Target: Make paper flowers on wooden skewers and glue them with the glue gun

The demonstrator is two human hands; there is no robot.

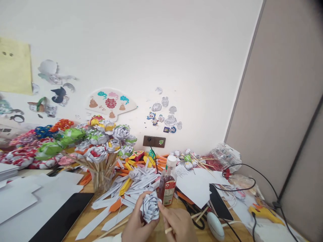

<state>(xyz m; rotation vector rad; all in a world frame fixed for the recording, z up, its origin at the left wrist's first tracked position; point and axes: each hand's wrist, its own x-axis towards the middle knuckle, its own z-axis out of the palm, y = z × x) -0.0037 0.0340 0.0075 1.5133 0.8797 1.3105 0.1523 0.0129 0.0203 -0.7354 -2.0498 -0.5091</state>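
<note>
A white folded-paper flower (150, 206) with layered petals is held in my left hand (138, 220), whose fingers curl round its left side and base. My right hand (179, 223) is closed on a pale wooden stick (169, 230); only a short end of it shows below the fingers. The index finger of this hand touches the flower's right edge. Just behind the flower stands a glass bottle (168, 183) with a white cap, a red label and dark liquid inside. Loose folded paper strips (118, 198), mostly white, lie behind and left of my hands.
Finished paper flowers on sticks fill a clear cup (101, 179). A black tablet-like slab (63, 216) and white sheets (25, 198) lie left. Scissors (199, 222), a white mouse (215, 226), a phone (220, 201), cables and a yellow glue gun (266, 215) lie right.
</note>
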